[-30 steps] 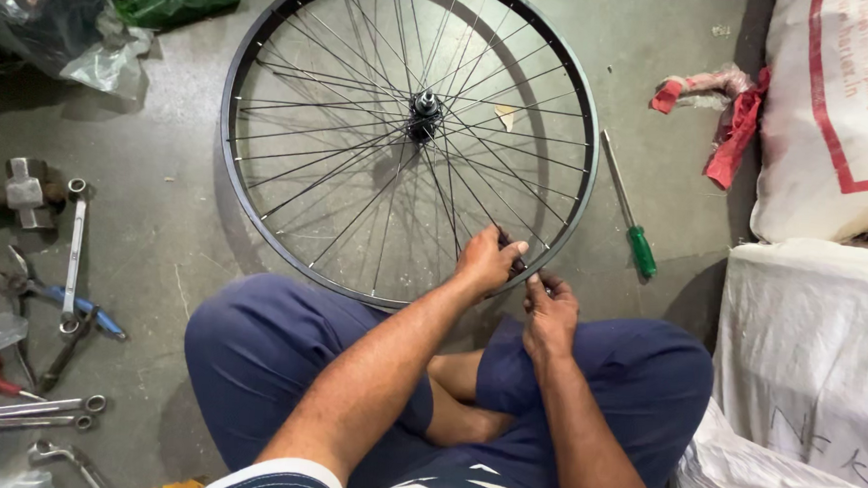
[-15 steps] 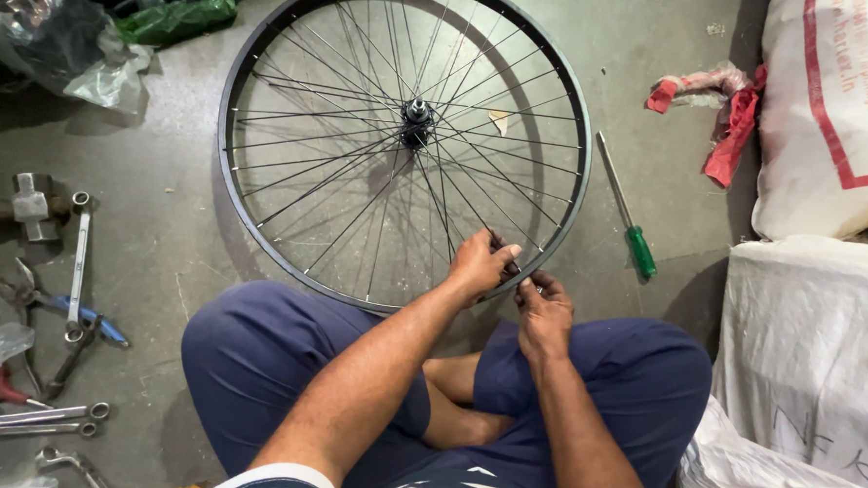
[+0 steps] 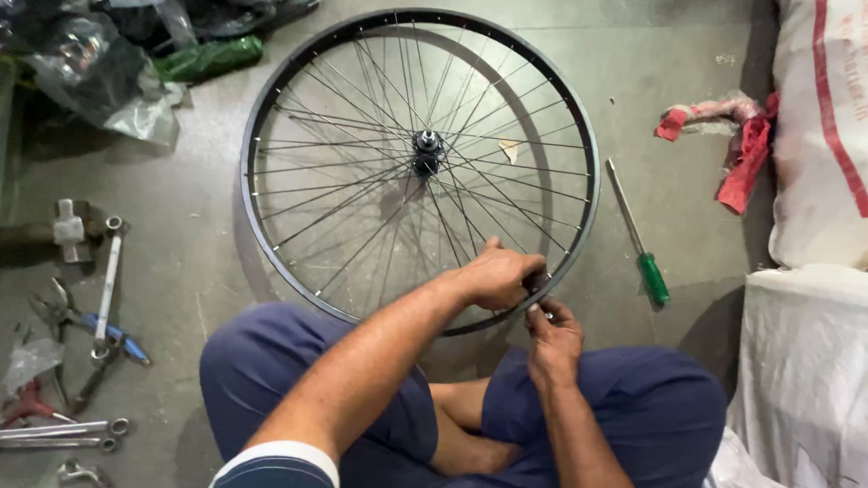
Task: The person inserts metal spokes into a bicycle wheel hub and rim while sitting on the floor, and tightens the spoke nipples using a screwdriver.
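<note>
A bicycle wheel with a black rim (image 3: 264, 119), thin spokes and a central hub (image 3: 426, 153) lies flat on the concrete floor in front of my crossed legs. My left hand (image 3: 499, 275) grips the near right part of the rim, fingers curled over it. My right hand (image 3: 550, 329) sits just below it at the rim's outer side, fingers pinched on something small and dark at the rim; what it is cannot be made out.
A green-handled screwdriver (image 3: 641, 238) lies right of the wheel. Red and pink rags (image 3: 736, 140) and white sacks (image 3: 839, 125) are on the right. Spanners (image 3: 109, 279), pliers (image 3: 80, 316) and a hammer (image 3: 64, 230) lie at left; plastic bags (image 3: 101, 54) at far left.
The view has shifted a little. My left hand has closed down further onto the rim; my right hand stays pinched at the same spot.
</note>
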